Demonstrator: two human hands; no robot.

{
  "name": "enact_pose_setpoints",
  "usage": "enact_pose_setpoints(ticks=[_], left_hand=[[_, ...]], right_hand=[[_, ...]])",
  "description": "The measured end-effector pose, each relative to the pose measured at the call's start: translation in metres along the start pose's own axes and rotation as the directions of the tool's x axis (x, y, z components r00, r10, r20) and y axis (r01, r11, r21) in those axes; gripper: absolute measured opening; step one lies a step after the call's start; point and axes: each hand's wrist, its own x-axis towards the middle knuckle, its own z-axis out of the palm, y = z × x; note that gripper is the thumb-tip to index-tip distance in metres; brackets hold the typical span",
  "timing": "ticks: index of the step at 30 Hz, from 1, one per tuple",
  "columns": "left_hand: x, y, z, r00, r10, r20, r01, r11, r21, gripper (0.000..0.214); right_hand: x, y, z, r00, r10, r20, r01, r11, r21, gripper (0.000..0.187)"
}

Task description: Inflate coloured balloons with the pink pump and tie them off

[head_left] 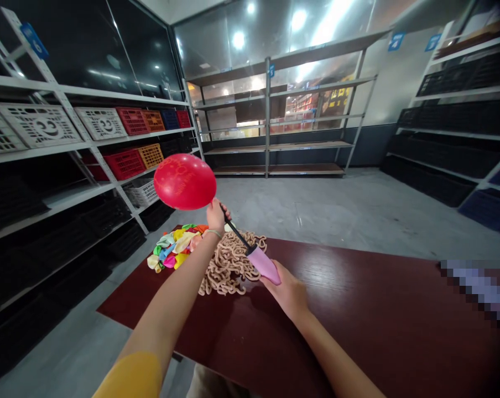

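Observation:
My left hand (pixel 217 215) is closed around the neck of an inflated red balloon (pixel 185 181), at the far end of a hand balloon pump. The pump's black rod (pixel 235 228) runs from that hand down to its pink barrel (pixel 263 265). Wrapped around the barrel's near end is my right hand (pixel 289 293). The rod stands well out of the barrel. Below the pump lies a heap of tan, curled, rope-like pieces (pixel 227 262). Beside it, partly behind my left forearm, is a pile of limp balloons (pixel 171 246) in several colours.
Both piles rest on a dark red-brown table (pixel 337 315). Shelving with white crates (pixel 42 124) and red crates (pixel 129 120) stands at the left. Another metal rack (pixel 267 143) is at the back, with dark bins (pixel 436 171) on shelves to the right. A pixelated patch covers the table's right end.

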Motion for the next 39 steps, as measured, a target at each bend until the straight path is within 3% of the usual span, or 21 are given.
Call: enact_pose_setpoints(ticks=[2,5,10,13,17,24,27,31,36,39], left_hand=[[0.000,-0.001,0.002,0.999,0.012,-0.029,-0.012,1.000,-0.024,0.027],[-0.021,-0.021,0.011,0.999,-0.004,-0.048,0.002,0.999,-0.037,0.028],[-0.076,-0.066,0.029,0.993,-0.084,0.083,0.085,0.996,-0.016,0.030],[-0.086,-0.075,0.031,0.986,-0.119,0.117,0.121,0.993,-0.009,0.031],[-0.066,-0.060,0.018,0.986,-0.135,0.093,0.137,0.991,-0.011,0.030],[-0.001,0.000,-0.012,0.995,-0.019,-0.102,0.015,0.999,-0.040,0.025],[0.005,0.004,-0.014,0.992,0.017,-0.127,-0.029,0.996,-0.087,0.023],[-0.027,-0.023,0.001,0.996,-0.057,-0.072,0.048,0.993,-0.109,0.027],[-0.086,-0.060,0.029,0.979,-0.115,0.171,0.128,0.990,-0.066,0.033],[-0.093,-0.064,0.029,0.976,-0.119,0.183,0.134,0.988,-0.076,0.032]], right_hand=[[0.000,0.001,0.001,1.000,0.003,-0.003,-0.003,1.000,-0.016,0.046],[0.000,0.003,0.002,0.999,0.052,-0.016,-0.053,0.997,-0.061,0.046],[-0.001,0.003,0.002,0.989,0.133,-0.056,-0.138,0.987,-0.083,0.048],[-0.001,0.002,0.002,0.988,0.141,-0.054,-0.145,0.986,-0.081,0.046],[-0.001,-0.001,0.002,0.997,0.078,-0.010,-0.079,0.995,-0.065,0.044],[-0.002,0.000,0.005,0.999,-0.010,0.046,0.012,0.999,-0.052,0.044],[-0.001,0.001,0.005,0.999,-0.013,0.045,0.016,0.998,-0.063,0.045],[-0.002,0.003,0.003,1.000,0.013,0.010,-0.013,0.996,-0.087,0.045],[-0.004,0.006,0.003,0.993,0.104,-0.060,-0.110,0.989,-0.100,0.050],[-0.004,0.005,0.003,0.997,0.069,-0.044,-0.072,0.994,-0.082,0.049]])
